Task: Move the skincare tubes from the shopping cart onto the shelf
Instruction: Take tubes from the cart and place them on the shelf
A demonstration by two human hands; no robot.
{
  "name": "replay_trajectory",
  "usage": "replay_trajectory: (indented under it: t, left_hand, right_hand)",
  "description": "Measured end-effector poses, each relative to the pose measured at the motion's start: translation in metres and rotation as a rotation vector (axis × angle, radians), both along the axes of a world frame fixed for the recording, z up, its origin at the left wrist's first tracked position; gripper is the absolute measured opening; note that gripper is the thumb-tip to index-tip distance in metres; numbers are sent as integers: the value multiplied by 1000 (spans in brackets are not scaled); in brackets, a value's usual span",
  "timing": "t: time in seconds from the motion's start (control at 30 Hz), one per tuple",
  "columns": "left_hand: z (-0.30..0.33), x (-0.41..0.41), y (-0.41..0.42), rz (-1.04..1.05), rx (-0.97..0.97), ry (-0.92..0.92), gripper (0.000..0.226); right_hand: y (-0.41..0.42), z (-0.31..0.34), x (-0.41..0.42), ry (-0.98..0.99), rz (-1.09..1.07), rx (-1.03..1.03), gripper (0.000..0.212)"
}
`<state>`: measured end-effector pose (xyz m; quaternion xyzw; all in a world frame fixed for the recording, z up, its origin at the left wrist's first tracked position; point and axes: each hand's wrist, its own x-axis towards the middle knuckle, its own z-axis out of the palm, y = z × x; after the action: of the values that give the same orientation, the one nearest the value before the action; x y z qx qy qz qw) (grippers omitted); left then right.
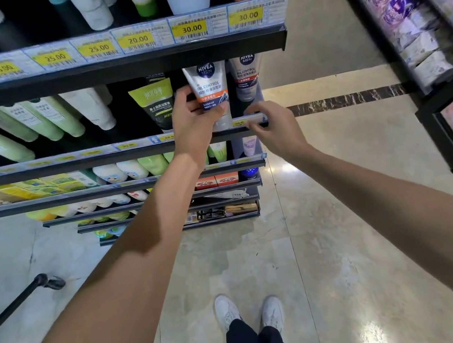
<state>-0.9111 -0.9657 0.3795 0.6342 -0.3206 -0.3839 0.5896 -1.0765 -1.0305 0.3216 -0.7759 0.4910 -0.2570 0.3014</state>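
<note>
Beside the green tube (156, 105), the left hand (196, 117) pinches a light, squeezable Nivea tube (209, 91) mid-body; the right hand (271, 127), fingers loosely spread, touches the shelf edge (98, 156).

Glossy beige tile floor (305, 247), dark shelving (434, 120)

glossy plastic tube (208, 91) — matt black metal shelf (114, 70) — polished stone floor (332, 228), paper price tags (190, 28).

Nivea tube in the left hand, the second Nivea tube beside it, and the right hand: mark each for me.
Nivea tube in the left hand (208, 85): head view, on its white front label.
Second Nivea tube (247, 76): head view, on its printed front.
Right hand (274, 126): head view, on its back.
</note>
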Motion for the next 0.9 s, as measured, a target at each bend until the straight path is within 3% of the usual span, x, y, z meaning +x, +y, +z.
replay_trajectory:
  t: [0.33, 0.53, 0.9]
  left_hand:
    - [-29, 12, -37, 79, 4, -283, 58]
    - [-41, 19, -46, 33, 140, -487, 62]
    - [-35, 16, -41, 22, 214, -535, 63]
  right_hand:
    - [-6, -18, 1, 116, 15, -132, 24]
    - [-8, -21, 1, 126, 13, -133, 25]
    - [-4, -7, 1, 144, 68, -14, 31]
